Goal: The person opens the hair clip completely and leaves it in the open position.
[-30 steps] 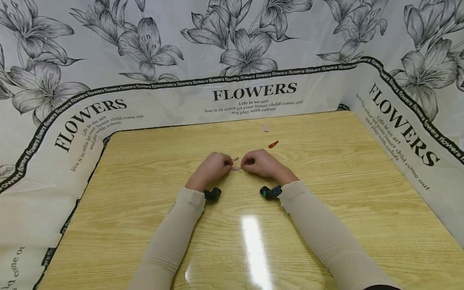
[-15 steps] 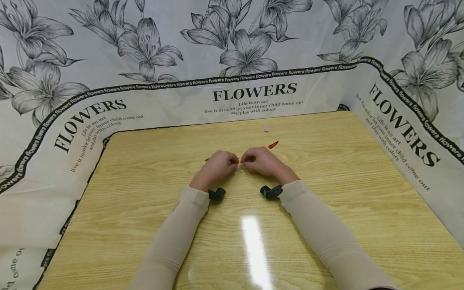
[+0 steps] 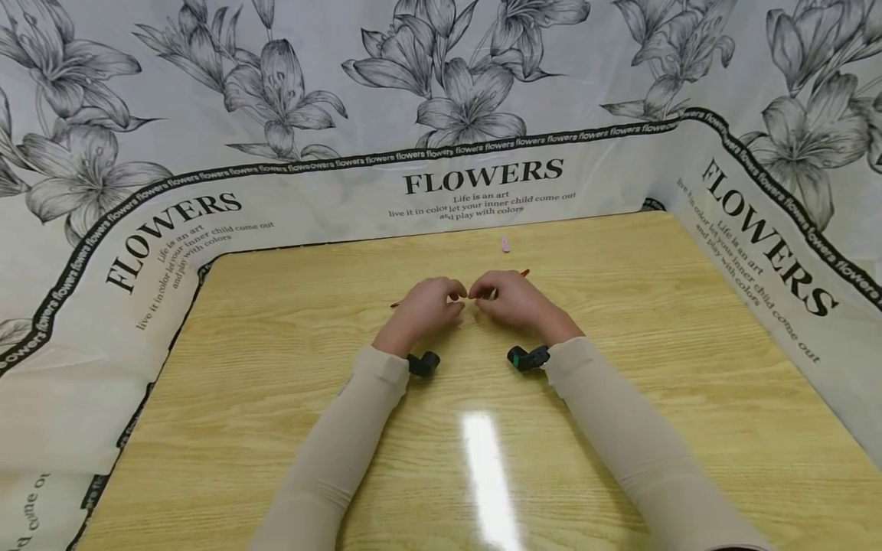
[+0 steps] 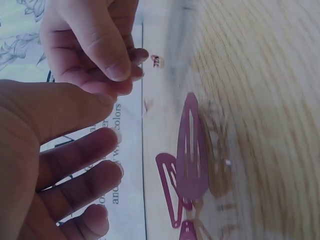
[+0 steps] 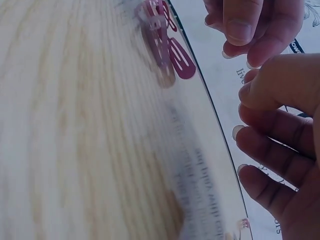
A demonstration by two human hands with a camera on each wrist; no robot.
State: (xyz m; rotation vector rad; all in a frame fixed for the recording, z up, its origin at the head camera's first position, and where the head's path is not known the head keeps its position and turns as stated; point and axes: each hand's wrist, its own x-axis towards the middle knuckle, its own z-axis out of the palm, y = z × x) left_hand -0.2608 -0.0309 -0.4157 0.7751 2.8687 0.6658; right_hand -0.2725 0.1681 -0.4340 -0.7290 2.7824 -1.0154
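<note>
My left hand (image 3: 429, 308) and right hand (image 3: 518, 301) meet above the table in the head view, their fingertips close together. In the left wrist view, the left hand (image 4: 55, 145) has its fingers loosely spread. The right hand (image 5: 287, 117) has its thumb near its index finger; nothing shows between them. Snap hair clips lie below on the wood: a large mauve clip (image 4: 192, 175) and a dark pink clip (image 4: 167, 192), with part of a third. The left hand mostly hides them from the head camera; only a thin dark red tip (image 3: 396, 304) sticks out.
A small pink hair clip (image 3: 505, 244) lies toward the back of the wooden table (image 3: 331, 291). Behind the right hand, a red clip (image 3: 526, 272) is partly covered. White flower-print cloth (image 3: 310, 207) surrounds the table. A bright reflection crosses the front.
Both hands have shifted forward and a little right, and the left fingers have loosened. The thin pinkish piece seen between the fingertips earlier no longer shows in the head view.
</note>
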